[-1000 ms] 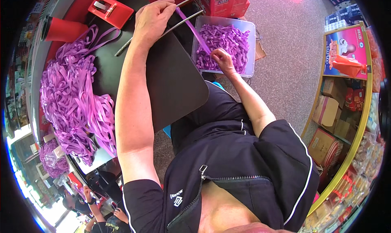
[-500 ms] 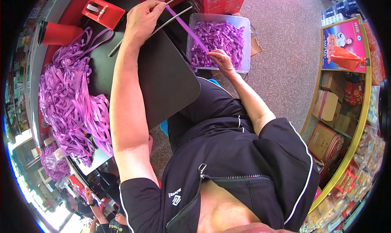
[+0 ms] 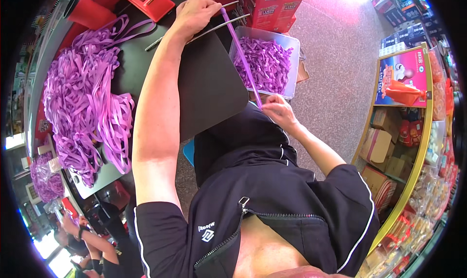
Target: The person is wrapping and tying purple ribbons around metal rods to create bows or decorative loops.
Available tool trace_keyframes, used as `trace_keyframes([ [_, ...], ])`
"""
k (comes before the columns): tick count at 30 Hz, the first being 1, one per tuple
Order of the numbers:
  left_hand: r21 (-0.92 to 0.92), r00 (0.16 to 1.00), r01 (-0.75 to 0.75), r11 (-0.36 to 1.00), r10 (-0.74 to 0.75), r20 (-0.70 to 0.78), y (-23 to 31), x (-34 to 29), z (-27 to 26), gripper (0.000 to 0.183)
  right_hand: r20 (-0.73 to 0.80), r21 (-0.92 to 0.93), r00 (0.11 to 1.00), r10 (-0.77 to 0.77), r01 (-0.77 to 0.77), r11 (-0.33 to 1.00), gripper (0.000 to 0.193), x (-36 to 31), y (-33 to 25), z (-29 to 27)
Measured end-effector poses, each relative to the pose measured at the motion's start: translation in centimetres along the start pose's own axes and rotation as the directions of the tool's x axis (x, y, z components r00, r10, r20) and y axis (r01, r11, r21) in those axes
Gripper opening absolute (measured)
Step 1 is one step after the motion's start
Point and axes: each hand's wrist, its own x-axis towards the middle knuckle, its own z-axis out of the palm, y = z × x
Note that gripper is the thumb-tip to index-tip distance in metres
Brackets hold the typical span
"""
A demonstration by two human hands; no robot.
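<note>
My left hand [image 3: 197,14] is closed at the far side of the dark table [image 3: 209,93], fingertips pinching the upper end of a purple ribbon [image 3: 243,59]. Two thin metal rods [image 3: 216,27] pass under and beside this hand; whether they are joined is hidden. Stretched taut, the ribbon slants down to my right hand [image 3: 279,112], whose fingers pinch its near end just off the table's right edge. Beyond that hand stands a clear plastic bin [image 3: 291,78] full of short purple ribbon pieces [image 3: 265,61]. A big heap of long purple ribbons [image 3: 78,98] covers the table's left side.
A red device [image 3: 148,3] and a red cup-shaped container [image 3: 92,10] sit at the far left. Red boxes [image 3: 267,8] stand behind the bin. A gold-edged shelf [image 3: 418,147] with cartons runs along the right. Another person's arm [image 3: 92,236] shows lower left.
My right hand has drawn back toward my body, away from over the bin, with the ribbon stretched longer. My left hand keeps its hold. The whole view has shifted slightly.
</note>
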Motion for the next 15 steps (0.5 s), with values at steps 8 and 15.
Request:
trace_keyframes([
  [8, 0.064, 1.000, -0.020, 0.998, 0.020, -0.004, -0.9, 0.4, -0.1, 0.036, 0.151, 0.121, 0.968, -0.198, 0.181, 0.976, 0.022, 0.7, -14.1, -6.9],
  [15, 0.177, 0.999, 0.011, 0.984, -0.020, 0.047, 0.8, 0.5, -0.4, 0.039, -0.068, 0.428, 0.902, -0.427, 0.413, 0.804, 0.023, 6.2, -18.4, -7.9],
])
